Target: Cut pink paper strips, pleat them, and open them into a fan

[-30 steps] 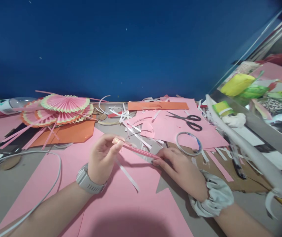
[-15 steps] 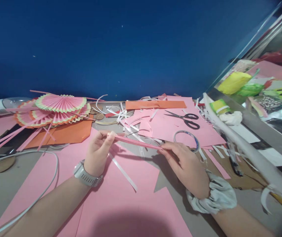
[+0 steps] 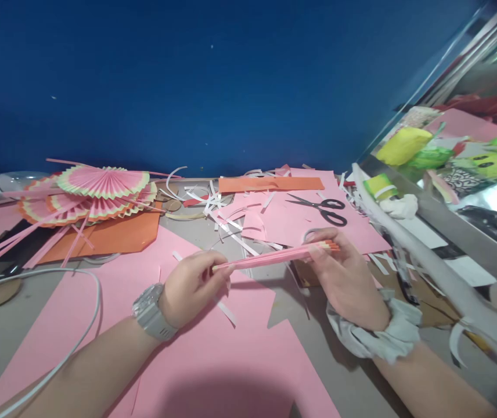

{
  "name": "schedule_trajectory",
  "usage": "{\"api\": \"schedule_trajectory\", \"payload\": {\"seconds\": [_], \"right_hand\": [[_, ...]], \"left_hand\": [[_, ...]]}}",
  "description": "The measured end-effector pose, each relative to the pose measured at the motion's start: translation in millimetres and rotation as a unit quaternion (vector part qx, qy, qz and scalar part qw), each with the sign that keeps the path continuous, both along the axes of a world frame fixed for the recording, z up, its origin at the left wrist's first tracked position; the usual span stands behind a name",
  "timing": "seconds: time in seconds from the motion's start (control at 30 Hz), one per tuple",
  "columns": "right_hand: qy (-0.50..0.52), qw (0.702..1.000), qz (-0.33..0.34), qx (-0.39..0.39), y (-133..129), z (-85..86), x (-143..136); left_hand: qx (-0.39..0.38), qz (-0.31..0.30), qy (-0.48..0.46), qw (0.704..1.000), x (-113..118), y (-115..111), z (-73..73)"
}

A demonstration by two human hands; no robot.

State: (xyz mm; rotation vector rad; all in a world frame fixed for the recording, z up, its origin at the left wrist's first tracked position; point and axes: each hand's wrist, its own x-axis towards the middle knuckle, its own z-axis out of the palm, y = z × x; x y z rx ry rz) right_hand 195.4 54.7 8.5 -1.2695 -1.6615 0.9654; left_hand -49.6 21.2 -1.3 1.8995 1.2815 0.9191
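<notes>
A narrow bundle of pleated pink paper (image 3: 270,259) with orange and pale edges at its right end stretches between my two hands, above the table. My left hand (image 3: 196,285) pinches its left end between thumb and fingers. At the other end, the thumb and fingers of my right hand (image 3: 344,278) are closed on it near the orange edges. Large pink paper sheets (image 3: 213,360) lie below, with a white paper strip (image 3: 226,314) on top. Behind my right hand, a roll of tape (image 3: 310,233) is mostly hidden.
Black-handled scissors (image 3: 333,212) rest on pink paper, near an orange strip (image 3: 270,184) and white paper scraps (image 3: 213,200). Folded paper fans (image 3: 104,184) are stacked at the left on orange paper (image 3: 113,239). A white cable (image 3: 99,290) curves at left; a blue wall (image 3: 213,87) stands behind.
The pleated bundle has turned so its right end is higher and shows orange edges. My left hand has moved lower and right; my right hand has moved slightly right and up.
</notes>
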Motion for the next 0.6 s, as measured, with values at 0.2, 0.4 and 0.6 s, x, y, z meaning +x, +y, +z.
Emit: {"api": "schedule_trajectory", "payload": {"seconds": [0.2, 0.4, 0.6], "right_hand": [[0.147, 0.953, 0.197, -0.176, -13, -0.7, -17], [0.007, 0.938, 0.334, -0.097, -28, -0.8, -41], [-0.005, 0.948, 0.305, -0.089, -25, 1.0, -35]], "left_hand": [[-0.031, -0.063, -0.013, 0.997, 10, -9, 2.1], [0.009, -0.154, -0.01, 0.988, 20, -14, 1.6], [-0.112, -0.127, -0.049, 0.984, 19, -15, -0.8]]}}
